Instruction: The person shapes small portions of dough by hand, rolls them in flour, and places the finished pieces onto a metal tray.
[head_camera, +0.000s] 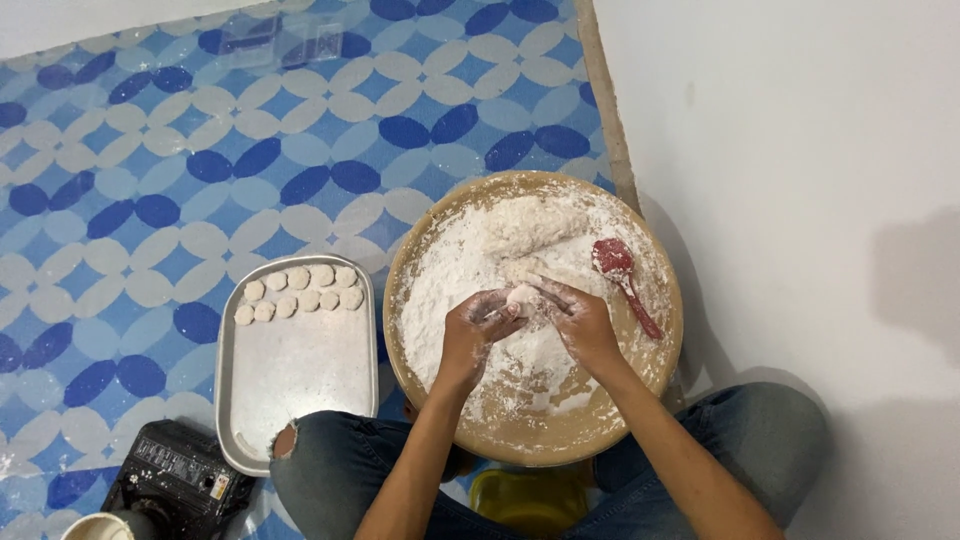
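A round wooden board (640, 370) covered in white flour lies in front of me. Over its middle, my left hand (474, 330) and my right hand (582, 322) close together around a small piece of dough (522, 297). Both hands are dusted with flour. A long log of dough (530, 225) lies at the board's far side. A red spoon (622, 275) rests on the flour to the right of my hands.
A metal tray (300, 375) to the left holds several small dough discs (300, 290) along its far end. A black device (175, 480) sits at lower left, a yellow container (530, 498) under the board. White wall stands at right, patterned blue mat at left.
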